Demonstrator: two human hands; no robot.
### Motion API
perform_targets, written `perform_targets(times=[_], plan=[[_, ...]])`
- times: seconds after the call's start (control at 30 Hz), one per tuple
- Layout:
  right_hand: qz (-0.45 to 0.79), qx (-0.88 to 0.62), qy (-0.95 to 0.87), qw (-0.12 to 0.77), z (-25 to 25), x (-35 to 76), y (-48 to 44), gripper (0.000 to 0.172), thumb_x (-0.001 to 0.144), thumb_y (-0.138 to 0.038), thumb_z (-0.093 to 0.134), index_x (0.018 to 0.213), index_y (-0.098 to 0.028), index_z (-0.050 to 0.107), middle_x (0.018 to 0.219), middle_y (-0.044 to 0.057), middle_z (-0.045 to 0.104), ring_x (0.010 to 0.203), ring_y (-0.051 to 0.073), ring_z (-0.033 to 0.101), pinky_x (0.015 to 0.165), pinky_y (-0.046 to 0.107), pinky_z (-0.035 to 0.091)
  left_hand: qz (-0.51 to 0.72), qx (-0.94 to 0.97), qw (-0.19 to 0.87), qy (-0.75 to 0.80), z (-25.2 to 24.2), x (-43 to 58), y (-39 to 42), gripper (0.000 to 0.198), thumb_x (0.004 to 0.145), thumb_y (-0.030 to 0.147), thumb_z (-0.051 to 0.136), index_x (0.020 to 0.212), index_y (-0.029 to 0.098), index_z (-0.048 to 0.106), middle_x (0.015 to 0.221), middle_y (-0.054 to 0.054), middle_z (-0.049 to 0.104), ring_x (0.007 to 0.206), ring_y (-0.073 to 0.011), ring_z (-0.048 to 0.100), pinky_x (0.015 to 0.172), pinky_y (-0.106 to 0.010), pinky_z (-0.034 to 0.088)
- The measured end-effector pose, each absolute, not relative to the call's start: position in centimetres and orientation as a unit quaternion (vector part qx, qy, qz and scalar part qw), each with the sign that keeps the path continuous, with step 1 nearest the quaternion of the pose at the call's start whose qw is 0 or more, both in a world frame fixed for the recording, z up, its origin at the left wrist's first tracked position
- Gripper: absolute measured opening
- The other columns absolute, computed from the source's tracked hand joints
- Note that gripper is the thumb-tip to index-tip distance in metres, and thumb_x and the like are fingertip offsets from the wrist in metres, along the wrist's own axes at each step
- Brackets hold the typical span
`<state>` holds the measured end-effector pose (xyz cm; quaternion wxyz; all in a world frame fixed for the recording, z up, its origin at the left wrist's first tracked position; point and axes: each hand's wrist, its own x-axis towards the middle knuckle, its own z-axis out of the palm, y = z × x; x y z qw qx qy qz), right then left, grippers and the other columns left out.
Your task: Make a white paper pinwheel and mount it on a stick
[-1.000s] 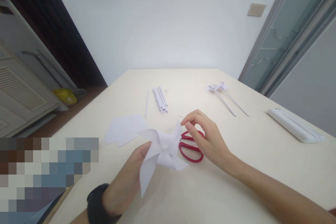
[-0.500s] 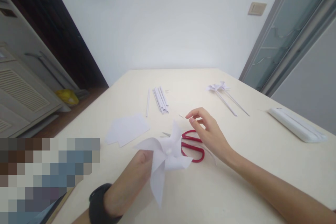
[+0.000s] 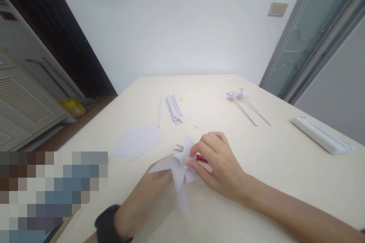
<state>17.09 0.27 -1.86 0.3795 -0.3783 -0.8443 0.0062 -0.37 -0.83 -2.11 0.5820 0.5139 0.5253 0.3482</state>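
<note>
A white paper pinwheel (image 3: 178,174) is held near the front middle of the table. My left hand (image 3: 154,186), with a black band on the wrist, grips it from behind on the left; some of its fingers are hidden by the paper. The thumb and index finger of my right hand (image 3: 213,159) are closed on the pinwheel's centre. Beneath and beyond the hands lie scissors (image 3: 179,147), their blade tips and part of a red handle showing. A tiny white piece (image 3: 196,126) rests just beyond.
Several rolled paper sticks (image 3: 173,109) and one separate stick (image 3: 160,112) lie mid-table. White paper sheets (image 3: 138,140) are at the left. Two pinwheels on sticks (image 3: 245,110) lie back right, near a white case (image 3: 322,134). Small scraps lie beside the rolls.
My right hand has come down and left from above the scissors onto the pinwheel's centre, covering most of the red handles. The pinwheel has turned and tilted slightly.
</note>
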Motion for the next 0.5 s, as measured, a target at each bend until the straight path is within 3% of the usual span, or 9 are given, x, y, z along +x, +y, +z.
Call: perform_targets(times=[0.2, 0.37, 0.5], plan=[[-0.017, -0.369, -0.849, 0.378, -1.23, 17.11, -0.25, 0.010, 0.085, -0.025, 0.048, 0.085, -0.015, 0.047, 0.076, 0.001, 0.048, 0.070, 0.014, 0.040, 0.075, 0.034, 0.032, 0.355, 0.517, 0.596, 0.501, -1.23, 0.03, -0.97, 0.020, 0.076, 0.028, 0.058, 0.089, 0.018, 0.070, 0.087, -0.005, 0.070, 0.084, -0.0254, 0.061, 0.070, -0.030, 0.045], [-0.047, -0.375, -0.867, 0.324, -1.20, 16.88, -0.55, 0.021, 0.089, -0.026, 0.039, 0.071, -0.017, 0.043, 0.069, 0.000, 0.045, 0.065, 0.013, 0.036, 0.069, 0.033, 0.029, 0.369, 0.535, 0.547, 0.528, -1.18, 0.01, -1.12, 0.018, 0.075, 0.028, 0.057, 0.082, 0.017, 0.069, 0.083, -0.006, 0.069, 0.081, -0.0253, 0.059, 0.072, -0.032, 0.046], [-0.047, -0.395, -0.878, 0.266, -1.59, 16.51, -0.71, 0.026, 0.091, -0.031, 0.036, 0.071, -0.016, 0.045, 0.070, 0.000, 0.047, 0.066, 0.014, 0.038, 0.068, 0.033, 0.029, 0.366, 0.547, 0.515, 0.549, -1.54, -0.35, -1.24, 0.012, 0.075, 0.026, 0.056, 0.070, 0.018, 0.063, 0.071, -0.001, 0.062, 0.070, -0.0199, 0.056, 0.065, -0.028, 0.045]])
